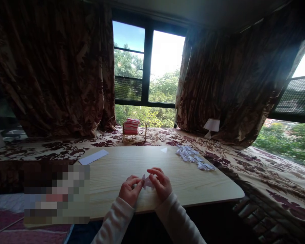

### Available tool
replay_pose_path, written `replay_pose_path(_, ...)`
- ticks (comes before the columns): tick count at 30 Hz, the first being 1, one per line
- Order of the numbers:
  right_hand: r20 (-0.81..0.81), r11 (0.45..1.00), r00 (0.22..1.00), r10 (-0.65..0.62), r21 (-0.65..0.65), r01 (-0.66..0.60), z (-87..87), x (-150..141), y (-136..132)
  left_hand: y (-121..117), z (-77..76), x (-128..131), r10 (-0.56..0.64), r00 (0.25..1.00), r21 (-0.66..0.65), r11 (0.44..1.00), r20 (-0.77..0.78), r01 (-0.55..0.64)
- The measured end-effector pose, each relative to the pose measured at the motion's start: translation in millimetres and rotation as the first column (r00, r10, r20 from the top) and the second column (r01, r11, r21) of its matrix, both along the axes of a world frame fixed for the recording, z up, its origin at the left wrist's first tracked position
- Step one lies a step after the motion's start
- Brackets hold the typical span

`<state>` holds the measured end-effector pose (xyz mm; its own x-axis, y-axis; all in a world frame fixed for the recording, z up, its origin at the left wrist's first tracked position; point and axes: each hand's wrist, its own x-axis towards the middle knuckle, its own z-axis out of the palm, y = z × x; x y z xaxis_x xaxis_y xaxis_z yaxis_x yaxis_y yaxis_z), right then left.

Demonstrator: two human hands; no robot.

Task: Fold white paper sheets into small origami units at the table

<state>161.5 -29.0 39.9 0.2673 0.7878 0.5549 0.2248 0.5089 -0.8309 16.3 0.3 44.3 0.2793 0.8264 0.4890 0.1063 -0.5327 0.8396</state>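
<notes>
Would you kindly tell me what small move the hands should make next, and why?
Probably a gentle squeeze of the folded paper piece with the right hand, to firm its folds: the left hand pinches one side, the right hand is at the other, and the piece's pointed tips stand apart.

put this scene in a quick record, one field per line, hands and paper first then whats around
left hand: pinching a small folded paper
right hand: at the paper's right side, grip unclear
table, far right: pile of folded pieces
table, far edge: white triangle
table, far left: flat white paper
beyond table: lamp, red-and-white stack
</notes>
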Motion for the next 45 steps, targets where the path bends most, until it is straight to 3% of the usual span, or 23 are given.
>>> replay_pose_path(14,0.077,0.996,0.993,0.088,-0.037,-0.086,-4.1,-5,4,3,-3.9,-2,0.006,0.999,-0.049,0.999,0.054,-0.003)
replay_pose_path(27,0.048,0.994,0.995,0.089,-0.071,-0.085,-2.9,-3,4,3,-3.8,-2,-0.016,0.998,-0.033,0.999,0.064,0.018)
replay_pose_path(45,0.081,0.986,0.990,0.113,-0.132,-0.102,2.8,-14,-1,-6,4.6,-1,0.045,0.999,-0.084,0.996,0.016,-0.044)
